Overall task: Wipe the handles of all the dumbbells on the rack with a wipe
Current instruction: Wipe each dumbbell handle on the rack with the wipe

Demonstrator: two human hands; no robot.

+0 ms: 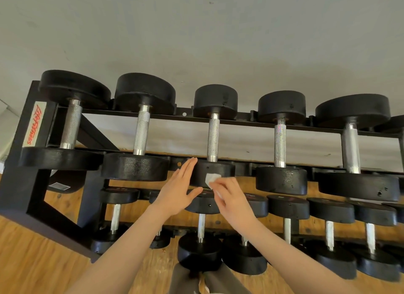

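Observation:
A black two-tier rack (26,180) holds black dumbbells with knurled silver handles. The top row has several, among them the middle dumbbell (213,138), whose near head sits just behind my hands. My right hand (232,200) pinches a small white wipe (211,180) in front of that near head. My left hand (178,188) is held flat with straight fingers, fingertips by the left side of the same head, holding nothing. The lower row has several smaller dumbbells (201,226), partly hidden by my arms.
A grey wall (196,31) rises behind the rack. Wooden floor (32,261) lies below and to the left. A red-lettered label (35,124) marks the rack's left end. My grey-clad legs (196,282) show at the bottom edge.

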